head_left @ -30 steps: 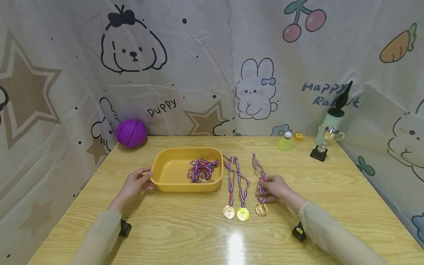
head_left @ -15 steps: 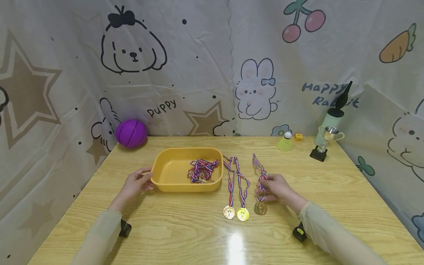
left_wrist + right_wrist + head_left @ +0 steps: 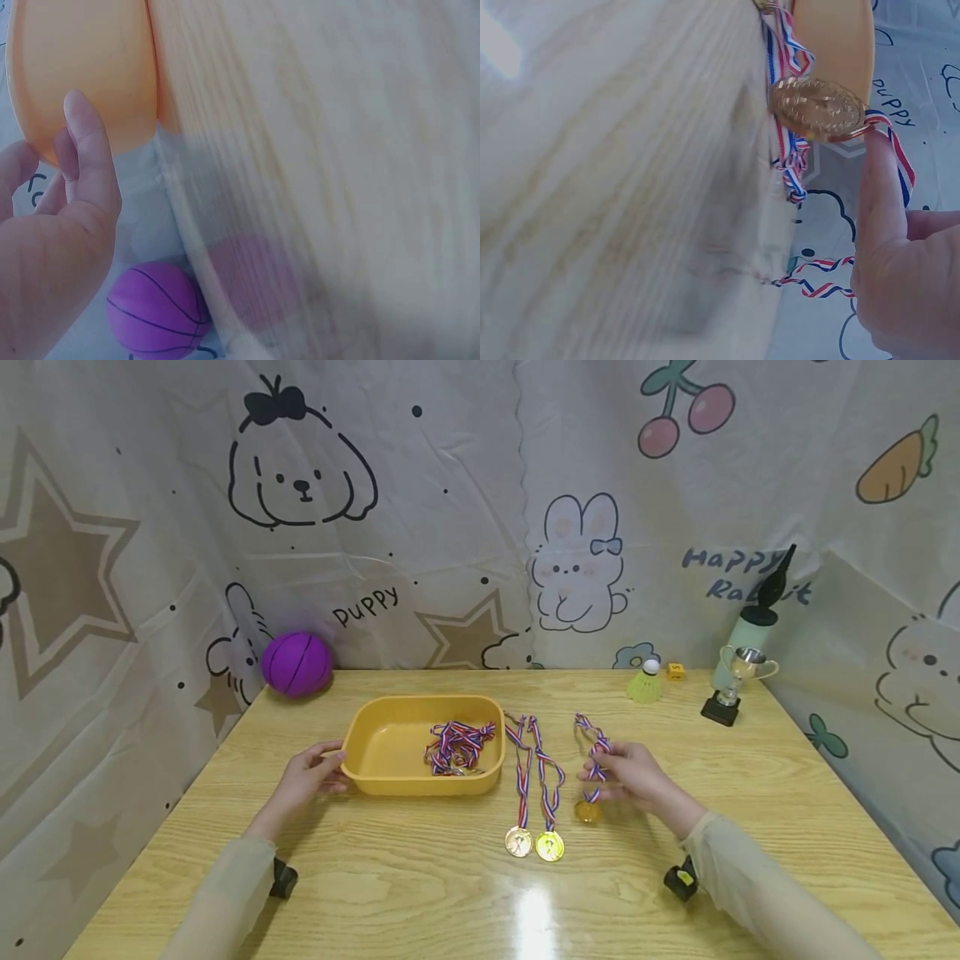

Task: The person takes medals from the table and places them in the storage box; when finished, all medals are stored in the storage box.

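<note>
My right hand (image 3: 632, 772) grips the ribbon of a gold medal (image 3: 588, 812); the medal dangles below the fingers, and the ribbon's knotted end trails away behind. In the right wrist view the medal (image 3: 817, 109) is tilted by the fingertip, close over the table. Two more gold medals, the nearer one (image 3: 550, 845) and its neighbour (image 3: 518, 841), lie side by side with their striped ribbons stretched back. My left hand (image 3: 309, 770) touches the left end of a yellow plastic bin (image 3: 423, 786), thumb extended along its outer wall. Tangled medal ribbons (image 3: 459, 743) lie inside the bin's right half.
A purple ball (image 3: 297, 664) sits at the table's back left corner. At the back right stand a yellow-green shuttlecock (image 3: 645, 685), a yellow number cube (image 3: 676, 671), a small trophy cup (image 3: 738, 677) and a pale green cylinder with a black top (image 3: 756, 627). A printed cloth hangs behind.
My right hand has risen and moved slightly away from me, lifting the medal from the table by its ribbon. The left hand and the bin have stayed in place.
</note>
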Demonstrator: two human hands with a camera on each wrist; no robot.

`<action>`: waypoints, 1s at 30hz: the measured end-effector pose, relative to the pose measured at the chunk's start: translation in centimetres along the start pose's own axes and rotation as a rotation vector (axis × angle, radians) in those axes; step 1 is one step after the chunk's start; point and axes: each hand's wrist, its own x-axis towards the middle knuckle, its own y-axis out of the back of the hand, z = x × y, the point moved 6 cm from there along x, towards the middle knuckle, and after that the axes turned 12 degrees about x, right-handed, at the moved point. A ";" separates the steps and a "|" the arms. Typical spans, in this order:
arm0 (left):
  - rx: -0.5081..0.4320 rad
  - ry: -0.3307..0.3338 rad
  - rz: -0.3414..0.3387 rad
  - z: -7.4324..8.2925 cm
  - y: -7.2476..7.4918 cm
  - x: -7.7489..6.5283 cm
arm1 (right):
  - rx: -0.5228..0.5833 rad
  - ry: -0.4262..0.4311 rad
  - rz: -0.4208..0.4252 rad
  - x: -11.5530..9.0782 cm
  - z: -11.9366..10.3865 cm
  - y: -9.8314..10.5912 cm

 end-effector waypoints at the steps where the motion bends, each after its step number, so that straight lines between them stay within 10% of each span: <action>1: 0.000 0.000 0.000 0.0 0.0 0.0 | 0.007 0.001 -0.001 -0.1 -0.1 0.0; 17: 0.006 -0.013 0.001 0.0 0.0 0.0 | 0.013 0.074 -0.028 -0.1 -4.2 -1.3; 30: -0.010 -0.017 -0.003 0.1 0.0 -0.1 | 0.026 0.120 -0.067 0.6 -7.7 -6.3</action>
